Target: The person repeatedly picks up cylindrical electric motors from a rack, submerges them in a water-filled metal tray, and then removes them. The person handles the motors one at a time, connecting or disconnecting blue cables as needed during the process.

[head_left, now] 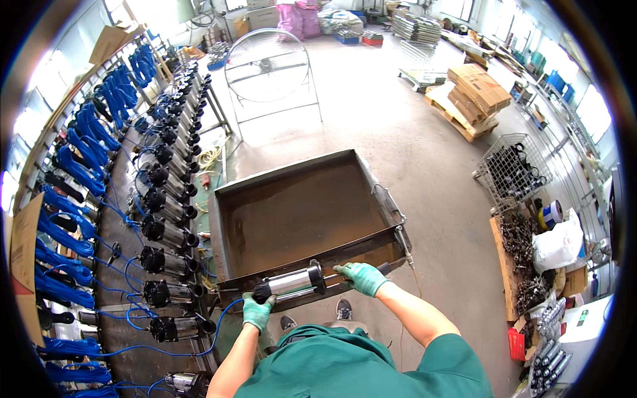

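Observation:
A submersible pump [290,282], a steel cylinder with black ends, lies sideways over the near edge of a metal water tank [225,249]. My left hand [257,310], in a green glove, grips the pump's left end from below. A blue cable [222,318] runs leftward from beside that hand. Just past the pump's right end is my right hand [361,277], also gloved, its fingers closed. Something slim shows between it and the pump, and a dark handle-like piece [384,268] appears on its other side; what the fingers hold is mostly hidden.
Brownish water [302,212] lies in the tank. Along my left, a bench [123,265] carries a long row of similar pumps [166,262] with coiled blue cables [63,268]. A large fan [269,66] stands beyond the tank. To the right are a wire cage [514,169] and stacked cartons [479,89].

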`<action>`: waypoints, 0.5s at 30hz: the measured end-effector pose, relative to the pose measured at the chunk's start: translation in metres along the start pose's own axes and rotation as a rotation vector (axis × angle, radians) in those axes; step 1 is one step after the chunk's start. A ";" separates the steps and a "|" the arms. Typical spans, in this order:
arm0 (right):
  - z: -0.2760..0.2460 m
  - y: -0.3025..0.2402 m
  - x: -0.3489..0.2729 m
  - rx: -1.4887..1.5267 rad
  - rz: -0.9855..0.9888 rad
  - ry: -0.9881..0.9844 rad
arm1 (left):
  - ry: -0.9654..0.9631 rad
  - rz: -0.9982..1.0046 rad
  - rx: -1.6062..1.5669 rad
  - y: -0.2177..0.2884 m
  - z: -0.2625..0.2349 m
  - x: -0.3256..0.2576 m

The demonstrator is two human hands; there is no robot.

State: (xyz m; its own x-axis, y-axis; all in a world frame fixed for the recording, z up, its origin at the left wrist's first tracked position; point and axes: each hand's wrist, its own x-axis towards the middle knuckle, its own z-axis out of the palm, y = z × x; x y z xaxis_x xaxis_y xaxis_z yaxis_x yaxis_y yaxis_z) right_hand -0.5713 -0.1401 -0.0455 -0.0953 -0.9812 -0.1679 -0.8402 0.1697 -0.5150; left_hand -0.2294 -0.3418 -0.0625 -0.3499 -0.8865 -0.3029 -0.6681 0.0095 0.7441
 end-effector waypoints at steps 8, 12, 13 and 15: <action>0.018 0.010 0.037 0.575 0.474 -0.188 | 0.015 0.009 -0.009 -0.003 -0.003 0.002; 0.056 0.025 0.024 0.545 0.306 0.173 | 0.022 0.024 -0.026 -0.014 0.001 0.007; 0.055 0.019 0.023 0.689 0.373 0.141 | 0.027 0.023 -0.023 -0.012 -0.001 0.004; 0.046 0.008 0.027 0.604 0.413 0.160 | 0.032 0.028 -0.029 -0.011 0.001 0.003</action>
State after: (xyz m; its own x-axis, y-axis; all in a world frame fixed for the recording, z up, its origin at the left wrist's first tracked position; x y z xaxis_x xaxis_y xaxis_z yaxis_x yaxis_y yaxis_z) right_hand -0.5562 -0.1609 -0.0925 -0.4548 -0.8202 -0.3470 -0.2846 0.5030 -0.8161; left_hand -0.2238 -0.3442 -0.0727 -0.3468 -0.9004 -0.2627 -0.6387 0.0216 0.7691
